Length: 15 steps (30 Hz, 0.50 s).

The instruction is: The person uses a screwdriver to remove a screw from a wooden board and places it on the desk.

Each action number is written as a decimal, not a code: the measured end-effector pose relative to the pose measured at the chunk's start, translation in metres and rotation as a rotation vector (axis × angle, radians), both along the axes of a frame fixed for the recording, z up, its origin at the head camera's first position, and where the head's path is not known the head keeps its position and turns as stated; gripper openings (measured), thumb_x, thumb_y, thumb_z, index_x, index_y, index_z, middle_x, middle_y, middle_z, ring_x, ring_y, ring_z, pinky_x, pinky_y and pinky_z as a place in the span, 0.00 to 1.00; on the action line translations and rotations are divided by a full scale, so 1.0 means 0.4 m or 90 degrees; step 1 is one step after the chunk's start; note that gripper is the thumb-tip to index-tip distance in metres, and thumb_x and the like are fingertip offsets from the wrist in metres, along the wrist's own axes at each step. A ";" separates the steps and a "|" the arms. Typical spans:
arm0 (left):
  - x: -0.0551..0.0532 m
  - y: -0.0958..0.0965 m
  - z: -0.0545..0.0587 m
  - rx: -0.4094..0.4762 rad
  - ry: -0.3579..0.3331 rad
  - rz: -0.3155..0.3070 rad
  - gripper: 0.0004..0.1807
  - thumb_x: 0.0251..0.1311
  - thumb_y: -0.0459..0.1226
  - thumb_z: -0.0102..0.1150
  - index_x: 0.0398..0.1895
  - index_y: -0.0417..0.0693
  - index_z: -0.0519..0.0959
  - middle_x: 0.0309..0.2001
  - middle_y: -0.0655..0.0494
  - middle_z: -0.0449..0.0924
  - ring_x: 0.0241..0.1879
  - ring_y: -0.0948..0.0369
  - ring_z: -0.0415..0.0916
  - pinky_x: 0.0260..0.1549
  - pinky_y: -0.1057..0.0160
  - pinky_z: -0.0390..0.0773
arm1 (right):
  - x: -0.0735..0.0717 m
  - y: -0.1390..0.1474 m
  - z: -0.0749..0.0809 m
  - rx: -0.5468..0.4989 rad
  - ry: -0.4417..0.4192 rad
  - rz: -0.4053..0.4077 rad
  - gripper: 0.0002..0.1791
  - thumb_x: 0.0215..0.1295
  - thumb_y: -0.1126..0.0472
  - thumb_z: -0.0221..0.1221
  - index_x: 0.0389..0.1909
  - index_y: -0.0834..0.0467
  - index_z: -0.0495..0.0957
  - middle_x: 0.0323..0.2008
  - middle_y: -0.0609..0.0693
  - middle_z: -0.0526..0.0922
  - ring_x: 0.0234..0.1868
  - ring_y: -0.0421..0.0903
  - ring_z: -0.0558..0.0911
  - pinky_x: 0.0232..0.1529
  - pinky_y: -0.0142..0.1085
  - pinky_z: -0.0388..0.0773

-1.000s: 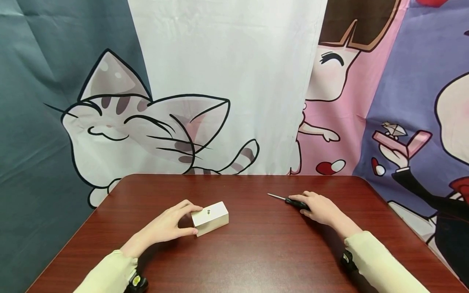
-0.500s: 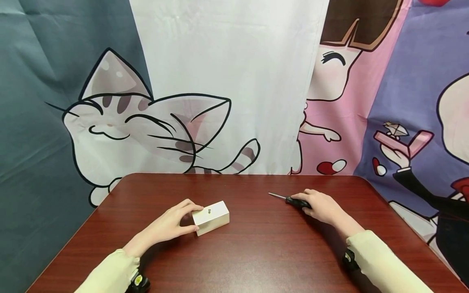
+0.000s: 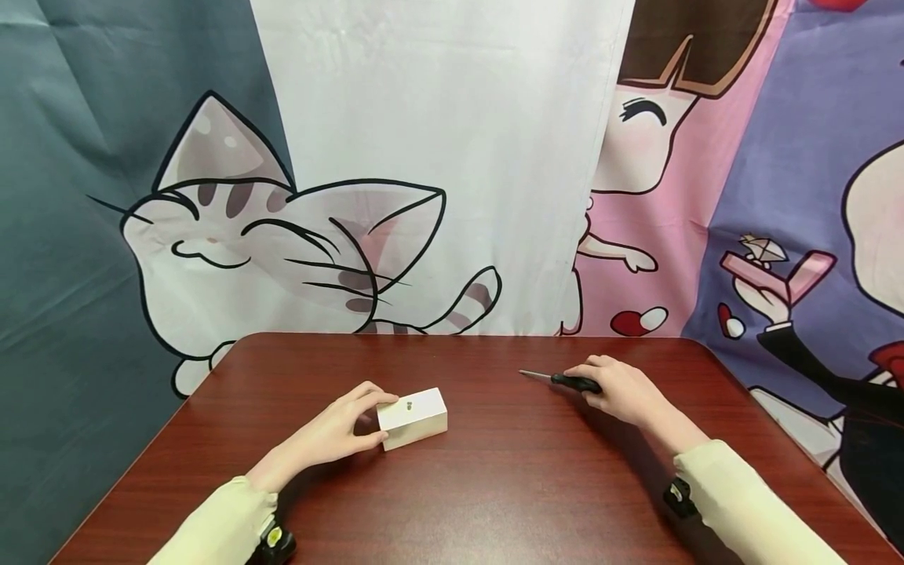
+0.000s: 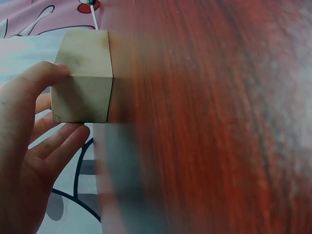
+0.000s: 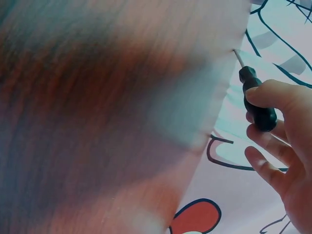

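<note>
My left hand (image 3: 346, 424) grips the left end of a pale rectangular block (image 3: 417, 430), thumb on the near side and fingers at the far side. Two small dark spots, screws or holes, show on the block's top; which they are I cannot tell. In the left wrist view the thumb presses one face of the block (image 4: 82, 100). Over to the right, my right hand (image 3: 625, 392) holds a screwdriver (image 3: 577, 384) by its black handle, its metal shaft pointing left. The right wrist view shows thumb and fingers pinching the screwdriver handle (image 5: 263, 118).
A reddish-brown wooden table (image 3: 487, 494) lies under both hands. Behind its far edge hangs a cloth backdrop (image 3: 452, 102) printed with a cartoon cat and figures. Each wrist wears a dark strapped device, such as the one on the left wrist (image 3: 278, 543).
The left hand and the block have shifted slightly to the right. The right hand has moved a little up and to the right with the screwdriver, which now lies at a flatter angle.
</note>
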<state>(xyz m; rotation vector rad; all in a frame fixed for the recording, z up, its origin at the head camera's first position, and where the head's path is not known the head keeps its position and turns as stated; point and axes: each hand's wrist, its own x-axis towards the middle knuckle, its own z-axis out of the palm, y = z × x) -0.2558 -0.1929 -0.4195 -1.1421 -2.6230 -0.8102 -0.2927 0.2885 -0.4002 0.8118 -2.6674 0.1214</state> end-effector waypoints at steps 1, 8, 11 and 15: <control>-0.001 0.002 -0.001 0.005 -0.002 -0.003 0.26 0.57 0.35 0.68 0.60 0.46 0.75 0.52 0.55 0.75 0.41 0.67 0.78 0.42 0.65 0.85 | 0.001 -0.001 0.003 -0.004 0.003 0.001 0.23 0.49 0.65 0.70 0.49 0.47 0.84 0.35 0.43 0.81 0.35 0.41 0.77 0.34 0.40 0.77; -0.005 0.013 -0.011 0.036 -0.018 -0.014 0.26 0.57 0.33 0.68 0.61 0.47 0.75 0.52 0.55 0.75 0.42 0.66 0.78 0.41 0.66 0.85 | 0.007 -0.003 0.024 -0.026 0.006 -0.008 0.21 0.49 0.64 0.70 0.46 0.45 0.84 0.36 0.41 0.82 0.38 0.41 0.78 0.32 0.40 0.78; -0.009 0.019 -0.017 0.056 -0.021 -0.027 0.26 0.57 0.32 0.67 0.60 0.46 0.75 0.51 0.53 0.75 0.41 0.66 0.78 0.39 0.67 0.85 | 0.010 -0.004 0.032 -0.031 0.010 -0.008 0.20 0.50 0.64 0.70 0.46 0.45 0.84 0.36 0.41 0.82 0.38 0.41 0.77 0.32 0.40 0.77; -0.013 0.026 -0.017 0.067 -0.038 -0.031 0.26 0.57 0.31 0.67 0.60 0.46 0.75 0.51 0.53 0.75 0.41 0.65 0.79 0.39 0.68 0.85 | 0.014 -0.008 0.038 -0.044 0.019 0.000 0.18 0.51 0.63 0.69 0.44 0.45 0.83 0.36 0.40 0.82 0.38 0.40 0.77 0.33 0.40 0.77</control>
